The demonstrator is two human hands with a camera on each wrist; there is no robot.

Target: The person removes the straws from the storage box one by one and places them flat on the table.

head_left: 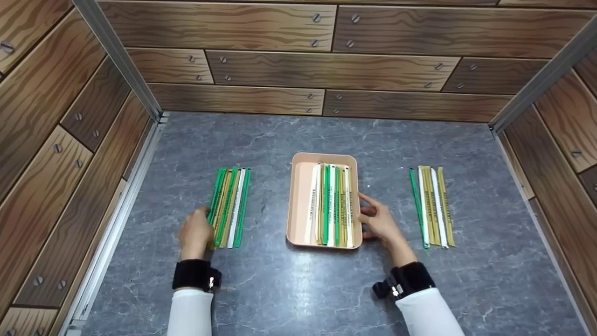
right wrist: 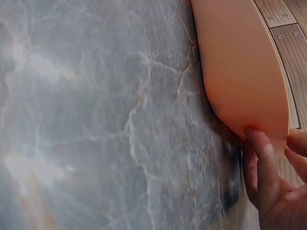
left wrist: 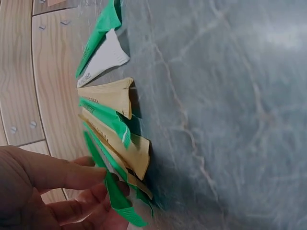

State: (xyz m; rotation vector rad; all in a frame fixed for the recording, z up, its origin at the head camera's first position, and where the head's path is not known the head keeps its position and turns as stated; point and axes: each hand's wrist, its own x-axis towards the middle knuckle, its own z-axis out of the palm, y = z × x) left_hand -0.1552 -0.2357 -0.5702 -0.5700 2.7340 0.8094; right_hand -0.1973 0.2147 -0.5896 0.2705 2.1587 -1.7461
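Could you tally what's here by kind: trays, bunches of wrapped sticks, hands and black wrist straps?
Tray: 1
Bunches: 3 (left bunch, middle bunch, right bunch)
Hands: 2 (left hand, right hand)
Wrist straps: 2 (left strap, right strap)
Total: 8

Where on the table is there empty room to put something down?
Bare table shows between the left packets and the tray, between the tray and the back wall, and between the white sleeves. It's crowded inside the tray, where packets lie close, around the left hand pinching a green packet, and where the right hand touches the tray's side.
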